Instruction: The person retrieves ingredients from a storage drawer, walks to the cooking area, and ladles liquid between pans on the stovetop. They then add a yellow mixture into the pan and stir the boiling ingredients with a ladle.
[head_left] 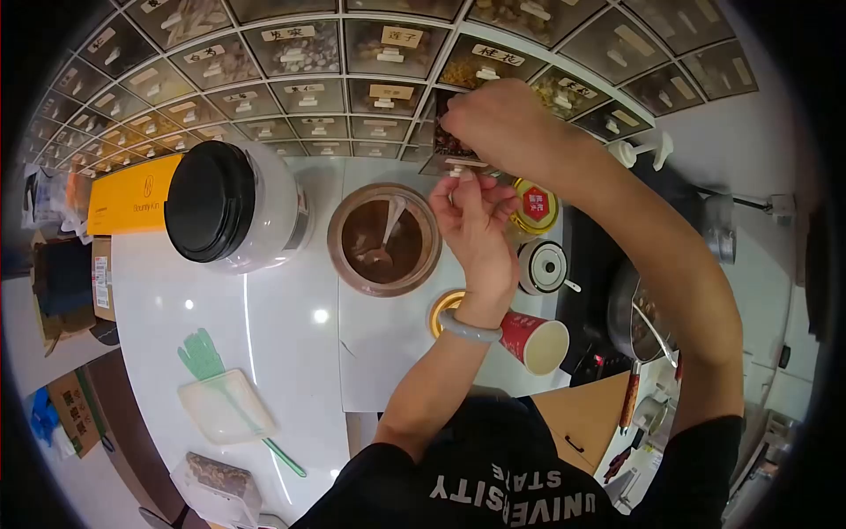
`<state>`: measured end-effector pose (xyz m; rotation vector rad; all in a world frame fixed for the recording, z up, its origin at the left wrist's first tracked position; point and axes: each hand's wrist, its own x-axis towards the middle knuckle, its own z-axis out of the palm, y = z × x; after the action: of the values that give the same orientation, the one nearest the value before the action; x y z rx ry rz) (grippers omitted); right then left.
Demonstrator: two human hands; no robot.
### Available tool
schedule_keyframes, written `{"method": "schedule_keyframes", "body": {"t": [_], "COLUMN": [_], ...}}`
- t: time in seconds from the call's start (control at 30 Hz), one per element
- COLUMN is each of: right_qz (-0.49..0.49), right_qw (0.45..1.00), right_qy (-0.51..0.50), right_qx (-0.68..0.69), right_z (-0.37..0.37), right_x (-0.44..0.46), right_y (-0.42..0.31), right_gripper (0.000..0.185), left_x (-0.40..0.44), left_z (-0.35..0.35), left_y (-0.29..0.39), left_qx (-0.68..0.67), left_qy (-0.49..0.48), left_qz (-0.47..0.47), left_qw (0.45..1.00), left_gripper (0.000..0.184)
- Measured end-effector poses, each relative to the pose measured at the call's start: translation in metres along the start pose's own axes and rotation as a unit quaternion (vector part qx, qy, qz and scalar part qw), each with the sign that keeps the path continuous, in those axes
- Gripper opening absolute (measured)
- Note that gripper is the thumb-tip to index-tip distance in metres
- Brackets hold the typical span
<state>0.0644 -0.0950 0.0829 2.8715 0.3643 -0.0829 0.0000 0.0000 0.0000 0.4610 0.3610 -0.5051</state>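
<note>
A small clear drawer with dark red dried pieces in it is pulled out of the cabinet. At its front, the fingers of my left hand are curled and pinched at the white handle; a pale bangle circles that wrist. My right hand is bent over the drawer with its fingertips down inside, so whatever they grip is hidden. Left of my hands stands a round container of brown powder with a clear scoop in it. A gold-lidded jar is close on the right.
Rows of labelled drawers line the back. On the counter are a black-lidded jar, a green utensil over a pale tray, a small lidded pot and a red paper cup. A pan sits at the right.
</note>
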Motion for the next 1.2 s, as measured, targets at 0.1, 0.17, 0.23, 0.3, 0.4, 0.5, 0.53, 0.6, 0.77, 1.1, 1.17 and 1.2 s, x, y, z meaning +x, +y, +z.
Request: {"method": "schedule_keyframes", "body": {"t": [0.1,0.17,0.23,0.3,0.4,0.5,0.53,0.6,0.77,1.1,1.17,1.2], "right_qz": [0.013,0.014,0.012,0.014,0.039,0.102,0.129,0.183,0.256,0.303,0.306,0.311], "right_qw": [1.000,1.000,1.000,1.000,0.998,0.983,0.975,0.940,0.806,0.666,0.635,0.619], "right_qy": [0.001,-0.001,-0.009,-0.011,0.030,0.104,0.105,0.108,0.097,0.091,0.101,0.109], "right_qx": [0.008,0.014,0.020,0.017,0.031,0.111,0.149,0.268,0.525,0.676,0.702,0.713], "right_z": [-0.001,0.004,0.002,0.000,-0.003,-0.019,-0.024,-0.030,-0.039,-0.050,-0.058,-0.063], "right_x": [0.007,0.007,0.006,0.004,-0.007,-0.026,-0.032,-0.043,-0.061,-0.069,-0.085,-0.096], "right_y": [-0.001,-0.001,-0.001,-0.001,-0.001,-0.005,-0.003,-0.003,-0.006,-0.020,-0.026,-0.028], "right_gripper": [0.007,0.007,0.007,0.008,0.008,0.009,0.009,0.010,0.012,0.013,0.014,0.015], "left_x": [0.006,0.005,0.004,0.003,0.002,0.001,0.001,0.000,0.005,0.007,0.020,0.020], "left_z": [-0.003,-0.004,-0.005,-0.005,-0.005,-0.005,-0.005,-0.003,0.000,-0.003,-0.001,0.008], "left_y": [0.006,0.006,0.006,0.005,0.003,0.002,0.002,0.001,0.003,0.004,-0.001,0.003], "left_qx": [0.010,0.013,0.012,0.010,0.007,0.006,0.010,0.016,0.022,0.034,0.043,0.037], "left_qy": [-0.022,-0.015,-0.018,-0.018,-0.014,-0.013,-0.011,-0.009,-0.011,-0.009,-0.010,-0.025], "left_qz": [0.005,0.003,0.002,-0.001,-0.005,-0.002,-0.001,-0.003,0.000,0.004,-0.002,0.003], "left_qw": [1.000,1.000,1.000,1.000,1.000,1.000,1.000,1.000,1.000,0.999,0.999,0.999], "left_gripper": [0.023,0.023,0.023,0.023,0.023,0.023,0.024,0.025,0.026,0.024,0.025,0.028]}}
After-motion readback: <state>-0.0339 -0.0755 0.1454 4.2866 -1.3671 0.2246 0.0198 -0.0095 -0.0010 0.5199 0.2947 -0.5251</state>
